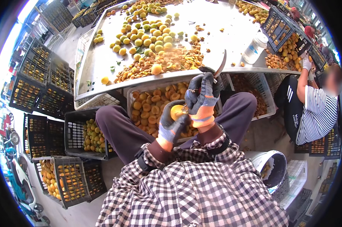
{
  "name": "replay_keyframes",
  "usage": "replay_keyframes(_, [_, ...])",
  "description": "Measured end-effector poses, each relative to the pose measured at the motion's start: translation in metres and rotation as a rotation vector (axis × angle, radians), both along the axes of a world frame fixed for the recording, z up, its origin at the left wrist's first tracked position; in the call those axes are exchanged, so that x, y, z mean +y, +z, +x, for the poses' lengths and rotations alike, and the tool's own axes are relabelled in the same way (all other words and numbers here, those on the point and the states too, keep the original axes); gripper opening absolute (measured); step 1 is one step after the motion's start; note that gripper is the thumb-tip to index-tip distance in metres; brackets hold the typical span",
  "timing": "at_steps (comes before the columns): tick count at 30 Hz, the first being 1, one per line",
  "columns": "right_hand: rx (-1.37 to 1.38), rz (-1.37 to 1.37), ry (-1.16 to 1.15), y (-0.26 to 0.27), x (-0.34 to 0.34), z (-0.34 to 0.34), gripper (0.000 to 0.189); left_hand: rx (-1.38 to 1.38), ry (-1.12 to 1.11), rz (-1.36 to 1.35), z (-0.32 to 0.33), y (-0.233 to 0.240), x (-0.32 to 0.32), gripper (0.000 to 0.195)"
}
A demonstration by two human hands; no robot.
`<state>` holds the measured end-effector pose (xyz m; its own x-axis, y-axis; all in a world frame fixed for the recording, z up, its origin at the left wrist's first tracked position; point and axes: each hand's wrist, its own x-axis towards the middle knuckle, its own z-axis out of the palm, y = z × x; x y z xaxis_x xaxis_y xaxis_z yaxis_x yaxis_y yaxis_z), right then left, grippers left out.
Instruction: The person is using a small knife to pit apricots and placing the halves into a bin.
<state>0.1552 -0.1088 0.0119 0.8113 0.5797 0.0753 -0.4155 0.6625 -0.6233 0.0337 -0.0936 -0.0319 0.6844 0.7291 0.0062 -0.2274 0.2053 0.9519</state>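
Observation:
My left hand (172, 122), in a grey and orange work glove, holds a yellow apricot (177, 112) between thumb and fingers. Close beside it, my right hand (203, 99), gloved alike, grips a knife with a curved blade (222, 63) that points up and away from me; its handle is mostly hidden by the fingers. Both hands are above a crate of halved apricots (151, 106) between my knees. On the metal table (98, 72) ahead lie whole yellow-green apricots (147, 42) and a heap of apricot pits and pieces (171, 61).
A plastic jar (255, 48) stands on the table at the right, near a tipped black crate (278, 29). A co-worker (320, 110) sits at the right. Crates of apricots (93, 136) stand at my left; a white bucket (273, 167) is at my lower right.

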Motion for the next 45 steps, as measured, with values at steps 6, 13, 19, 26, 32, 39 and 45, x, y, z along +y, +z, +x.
replay_keyframes(6, [-0.092,0.010,0.076,0.008,-0.012,-0.002,0.026,0.042,-0.116,0.108,-0.004,-0.001,0.006,0.037])
replay_keyframes(13, [-0.017,0.011,0.243,0.004,0.005,0.004,0.024,0.089,-0.365,0.061,0.000,-0.003,0.034,0.041])
replay_keyframes(19, [-0.076,0.084,0.321,-0.005,0.004,0.004,0.009,0.094,-0.508,0.389,-0.004,0.019,0.052,0.054])
replay_keyframes(26, [0.005,0.026,0.524,0.005,-0.007,-0.023,0.022,0.040,-0.719,0.167,-0.014,-0.049,0.040,0.032])
replay_keyframes(32, [0.206,0.198,0.414,0.003,-0.008,-0.052,0.045,-0.090,-0.651,0.291,-0.008,-0.071,0.035,0.038])
replay_keyframes(39, [-0.096,0.253,0.046,0.077,-0.003,0.031,0.034,-0.117,-0.493,0.003,0.004,-0.003,0.070,0.053])
replay_keyframes(45, [-0.067,0.212,0.030,0.039,0.006,0.022,0.028,-0.044,-0.381,-0.169,-0.003,0.017,0.056,0.049])
